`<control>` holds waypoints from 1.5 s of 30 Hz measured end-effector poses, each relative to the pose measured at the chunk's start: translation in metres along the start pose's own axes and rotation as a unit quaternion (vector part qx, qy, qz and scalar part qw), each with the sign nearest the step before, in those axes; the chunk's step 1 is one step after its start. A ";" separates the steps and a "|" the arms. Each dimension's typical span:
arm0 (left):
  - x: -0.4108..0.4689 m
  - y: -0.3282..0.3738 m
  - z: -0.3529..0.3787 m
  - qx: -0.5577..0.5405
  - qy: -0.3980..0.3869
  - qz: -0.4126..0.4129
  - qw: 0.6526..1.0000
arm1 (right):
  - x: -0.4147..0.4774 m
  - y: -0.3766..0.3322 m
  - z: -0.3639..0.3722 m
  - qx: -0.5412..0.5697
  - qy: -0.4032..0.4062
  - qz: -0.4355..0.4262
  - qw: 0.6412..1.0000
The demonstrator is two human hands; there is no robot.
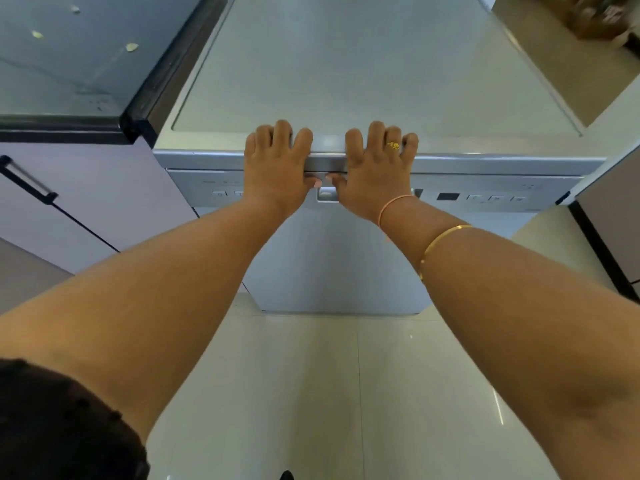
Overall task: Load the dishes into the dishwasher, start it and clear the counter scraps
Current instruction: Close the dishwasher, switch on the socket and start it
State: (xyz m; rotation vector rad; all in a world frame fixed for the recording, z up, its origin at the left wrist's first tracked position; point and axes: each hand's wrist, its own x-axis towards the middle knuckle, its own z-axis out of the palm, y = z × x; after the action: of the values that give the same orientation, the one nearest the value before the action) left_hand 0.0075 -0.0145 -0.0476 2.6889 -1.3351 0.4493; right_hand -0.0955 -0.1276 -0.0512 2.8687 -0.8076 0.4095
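A silver freestanding dishwasher (339, 265) stands in front of me with its door closed. My left hand (277, 164) and my right hand (375, 164) lie side by side over the dishwasher's top front edge, fingers curled onto the top and thumbs near the recessed door handle (327, 195). Both hands press or grip that edge. The control panel (491, 197) with a dark display and several buttons runs along the door top, to the right of my hands. Small pale scraps (131, 46) lie on the dark counter (69, 64) at the upper left.
A pale cabinet door with a black bar handle (29, 180) stands to the left of the dishwasher. Glossy light floor tiles (346, 393) lie below. Another cabinet (613, 216) is at the right. A brown surface with blurred items (581, 46) sits at the upper right.
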 end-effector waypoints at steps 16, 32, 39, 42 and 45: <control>0.047 -0.019 -0.074 -0.025 -0.334 0.054 0.941 | 0.036 0.002 -0.075 0.057 -0.358 0.001 0.932; 0.073 -0.040 -0.085 -0.032 -0.406 0.148 0.901 | 0.069 -0.022 -0.086 0.125 -0.366 0.167 0.907; 0.097 -0.048 -0.081 -0.107 -0.386 0.132 0.907 | 0.083 -0.040 -0.057 0.096 -0.162 0.202 0.961; 0.109 -0.057 -0.072 -0.220 -0.344 0.040 0.912 | 0.118 -0.034 -0.046 0.132 -0.127 0.142 0.973; 0.125 -0.075 -0.064 -0.323 -0.280 -0.085 0.900 | 0.161 -0.029 -0.045 0.153 -0.101 0.077 0.980</control>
State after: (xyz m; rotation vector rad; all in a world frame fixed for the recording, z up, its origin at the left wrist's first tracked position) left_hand 0.1247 -0.0503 0.0542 2.3679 -1.0561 -0.7205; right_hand 0.0416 -0.1726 0.0374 3.1825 -1.0936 0.2823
